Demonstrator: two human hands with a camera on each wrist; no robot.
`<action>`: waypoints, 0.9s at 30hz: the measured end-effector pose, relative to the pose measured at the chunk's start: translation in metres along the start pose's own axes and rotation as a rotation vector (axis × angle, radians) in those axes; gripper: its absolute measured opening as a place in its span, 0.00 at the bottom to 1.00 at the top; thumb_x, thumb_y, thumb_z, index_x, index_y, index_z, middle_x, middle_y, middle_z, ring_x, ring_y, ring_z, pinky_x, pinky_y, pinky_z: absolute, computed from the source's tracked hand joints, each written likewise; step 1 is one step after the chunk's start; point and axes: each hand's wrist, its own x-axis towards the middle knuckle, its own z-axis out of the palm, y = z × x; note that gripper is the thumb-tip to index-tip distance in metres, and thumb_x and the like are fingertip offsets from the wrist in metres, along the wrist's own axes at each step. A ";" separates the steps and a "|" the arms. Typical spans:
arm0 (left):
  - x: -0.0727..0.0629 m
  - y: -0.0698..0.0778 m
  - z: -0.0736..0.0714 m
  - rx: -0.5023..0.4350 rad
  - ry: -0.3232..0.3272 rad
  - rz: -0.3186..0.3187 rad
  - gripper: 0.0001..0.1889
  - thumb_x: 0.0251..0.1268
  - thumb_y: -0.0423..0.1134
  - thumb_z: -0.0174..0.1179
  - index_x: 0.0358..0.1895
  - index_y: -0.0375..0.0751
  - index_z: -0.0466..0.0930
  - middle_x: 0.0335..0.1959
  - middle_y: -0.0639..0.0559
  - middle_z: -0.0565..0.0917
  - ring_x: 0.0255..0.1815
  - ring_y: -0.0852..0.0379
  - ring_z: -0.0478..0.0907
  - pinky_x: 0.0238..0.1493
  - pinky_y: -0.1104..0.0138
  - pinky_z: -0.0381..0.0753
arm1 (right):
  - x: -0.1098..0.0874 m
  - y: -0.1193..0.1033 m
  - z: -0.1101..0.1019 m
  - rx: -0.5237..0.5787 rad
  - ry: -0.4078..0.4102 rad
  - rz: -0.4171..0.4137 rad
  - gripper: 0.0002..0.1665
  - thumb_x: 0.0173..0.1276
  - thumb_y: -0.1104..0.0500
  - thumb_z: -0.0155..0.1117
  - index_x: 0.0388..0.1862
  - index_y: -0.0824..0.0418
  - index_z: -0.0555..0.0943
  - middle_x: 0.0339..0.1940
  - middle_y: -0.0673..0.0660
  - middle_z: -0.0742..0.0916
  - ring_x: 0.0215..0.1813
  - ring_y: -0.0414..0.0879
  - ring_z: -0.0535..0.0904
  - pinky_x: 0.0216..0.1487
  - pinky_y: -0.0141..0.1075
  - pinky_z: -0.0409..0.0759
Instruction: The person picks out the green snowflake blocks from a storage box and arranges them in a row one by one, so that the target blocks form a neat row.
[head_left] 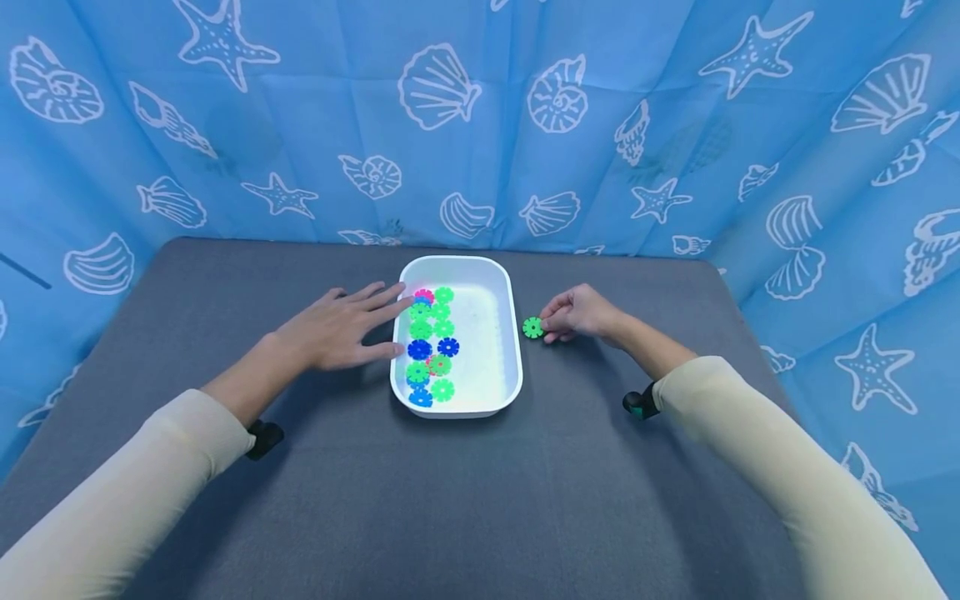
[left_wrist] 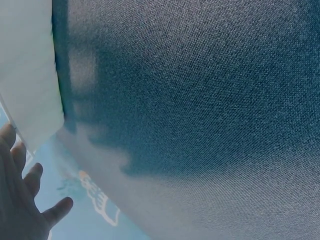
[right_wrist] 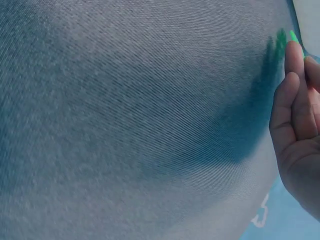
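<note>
A white rectangular tray [head_left: 491, 400] stands on the table, with several notched plastic discs in green, blue and pink along its left half. Two dark blue discs, one of them a blue disc [head_left: 448, 347], lie mid-tray. My left hand [head_left: 337, 327] is at the tray's left rim, fingers spread and fairly straight; the left wrist view shows the same hand [left_wrist: 25, 195] beside the tray's wall. To the right of the tray, my right hand [head_left: 581, 313] pinches a green notched disc [head_left: 532, 327] between thumb and fingers. In the right wrist view only that disc's green edge [right_wrist: 293, 36] shows past the fingertips.
A grey cloth-covered table [head_left: 480, 500] spreads around the tray. Behind it and along the sides hangs a blue curtain [head_left: 495, 167] printed with white shells and starfish. Dark straps with small devices sit at both wrists.
</note>
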 end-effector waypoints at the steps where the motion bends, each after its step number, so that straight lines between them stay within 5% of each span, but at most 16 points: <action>1: 0.000 0.000 0.000 0.002 0.001 0.001 0.44 0.69 0.71 0.43 0.81 0.55 0.44 0.82 0.50 0.45 0.81 0.40 0.44 0.70 0.32 0.49 | 0.001 0.001 0.001 -0.009 0.007 0.002 0.12 0.72 0.63 0.63 0.48 0.70 0.83 0.34 0.61 0.90 0.37 0.49 0.88 0.41 0.40 0.85; 17: 0.000 -0.002 0.000 0.010 -0.008 0.000 0.45 0.68 0.74 0.39 0.82 0.56 0.42 0.82 0.51 0.43 0.81 0.41 0.43 0.70 0.32 0.49 | 0.003 0.005 0.000 -0.129 0.028 -0.060 0.12 0.70 0.61 0.66 0.40 0.72 0.84 0.31 0.62 0.89 0.33 0.49 0.88 0.37 0.40 0.85; 27: -0.001 0.000 -0.001 0.016 -0.007 -0.002 0.45 0.68 0.74 0.40 0.82 0.55 0.43 0.82 0.51 0.44 0.81 0.40 0.44 0.70 0.32 0.50 | -0.010 -0.042 -0.019 -0.136 0.004 -0.112 0.19 0.75 0.55 0.59 0.52 0.71 0.82 0.42 0.66 0.88 0.39 0.51 0.87 0.48 0.48 0.84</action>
